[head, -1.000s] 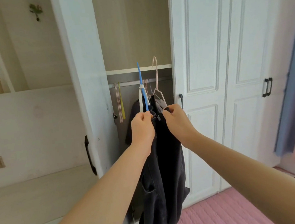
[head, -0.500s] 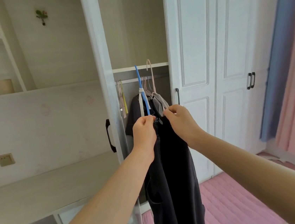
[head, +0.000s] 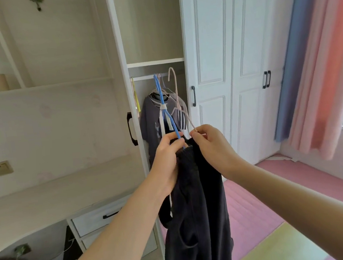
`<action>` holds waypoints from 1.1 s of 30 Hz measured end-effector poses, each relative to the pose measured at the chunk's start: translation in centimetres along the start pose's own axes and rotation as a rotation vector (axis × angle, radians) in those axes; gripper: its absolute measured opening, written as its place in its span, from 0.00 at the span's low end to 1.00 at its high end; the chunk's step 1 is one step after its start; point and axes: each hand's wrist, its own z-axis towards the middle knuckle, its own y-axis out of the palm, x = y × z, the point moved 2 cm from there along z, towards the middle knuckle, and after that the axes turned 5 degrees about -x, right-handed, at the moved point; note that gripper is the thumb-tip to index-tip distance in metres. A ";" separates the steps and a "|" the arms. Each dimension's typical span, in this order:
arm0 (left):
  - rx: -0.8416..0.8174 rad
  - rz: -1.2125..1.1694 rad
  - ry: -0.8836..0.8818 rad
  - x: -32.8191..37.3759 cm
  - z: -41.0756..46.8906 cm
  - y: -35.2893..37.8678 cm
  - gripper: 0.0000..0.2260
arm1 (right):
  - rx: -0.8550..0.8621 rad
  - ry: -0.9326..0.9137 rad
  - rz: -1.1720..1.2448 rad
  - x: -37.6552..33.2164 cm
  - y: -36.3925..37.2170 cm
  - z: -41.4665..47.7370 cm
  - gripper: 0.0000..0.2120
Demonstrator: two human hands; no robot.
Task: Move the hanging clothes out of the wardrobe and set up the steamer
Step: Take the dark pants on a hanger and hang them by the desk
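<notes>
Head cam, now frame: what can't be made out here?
1. Dark garment: lower end cut off by the bottom edge, head view.
2. Blue hanger and pink hanger: lower parts hidden by the left hand, right hand and garment, so which carries it is unclear.
3. Grey shirt in the wardrobe: partly hidden behind both hangers, head view.

The left hand (head: 169, 153) is gripping a blue hanger (head: 173, 125), and the right hand (head: 213, 146) is pinching a pale pink hanger (head: 176, 90), both in front of the open wardrobe (head: 205, 40). Dark clothes (head: 199, 212) are hanging down below both hands. A grey T-shirt (head: 150, 121) is hanging from the rail (head: 143, 77) inside.
</notes>
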 end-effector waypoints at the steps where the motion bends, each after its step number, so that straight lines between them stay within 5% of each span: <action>1: -0.029 0.020 0.001 0.1 -0.6 0.1 0.07 | -0.011 -0.009 -0.003 -0.3 -0.2 -0.8 0.09; 11: -0.030 0.159 0.039 -0.5 -5.2 2.7 0.03 | -0.138 -0.067 0.032 -1.4 -3.7 -7.6 0.07; 14: 0.067 0.142 0.035 -0.6 -6.5 4.2 0.14 | -0.215 -0.067 0.008 -1.1 -4.8 -9.4 0.06; 19: 0.245 0.101 0.023 -0.9 -8.3 6.1 0.19 | -0.311 -0.083 -0.048 -0.3 -6.3 -11.9 0.06; 26: 0.231 -0.241 0.035 0.1 -11.6 6.4 0.21 | -0.488 -0.167 -0.008 1.3 -7.8 -14.5 0.08; 33: 0.302 -0.030 0.131 2.4 -15.7 5.1 0.16 | -0.637 -0.295 0.059 0.3 -6.7 -14.6 0.08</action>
